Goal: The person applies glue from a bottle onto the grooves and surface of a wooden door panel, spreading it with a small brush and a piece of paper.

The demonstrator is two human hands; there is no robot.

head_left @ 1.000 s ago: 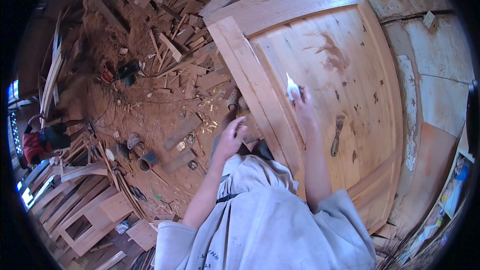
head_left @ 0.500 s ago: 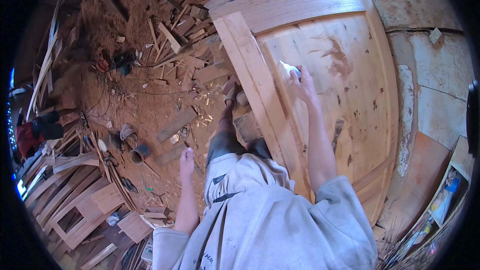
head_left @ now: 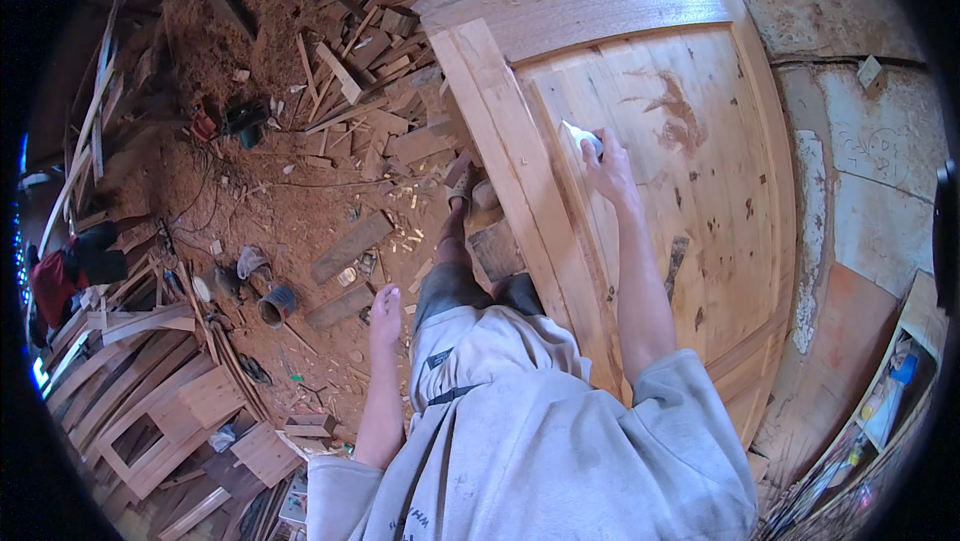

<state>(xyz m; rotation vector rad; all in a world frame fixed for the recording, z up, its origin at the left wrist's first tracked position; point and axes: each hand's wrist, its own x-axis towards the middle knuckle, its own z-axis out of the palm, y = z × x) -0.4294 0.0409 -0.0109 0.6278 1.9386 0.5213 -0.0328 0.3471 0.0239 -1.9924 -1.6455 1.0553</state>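
My right hand (head_left: 613,179) is closed around a small white squeeze bottle (head_left: 584,138) with a pointed nozzle. The nozzle is over the left side of a pale wooden door (head_left: 725,231), close to where the panel meets the long side rail (head_left: 520,156); whether it touches the wood I cannot tell. To my left, away from the door, my left hand (head_left: 385,314) hangs over the floor with its fingers curled in. What is inside those fingers, if anything, is hidden. A patch of brown sawdust (head_left: 680,121) lies on the panel beyond the bottle.
Wood offcuts (head_left: 385,131) are heaped ahead on the sawdust-covered floor. A bucket (head_left: 277,306) stands to the left, near stacked curved boards and frames (head_left: 150,441). Worn slabs (head_left: 880,211) flank the door's right side. A person in red (head_left: 55,281) is at far left.
My left hand has shifted slightly right, toward my body. The right hand and the white bottle have barely moved along the panel's edge.
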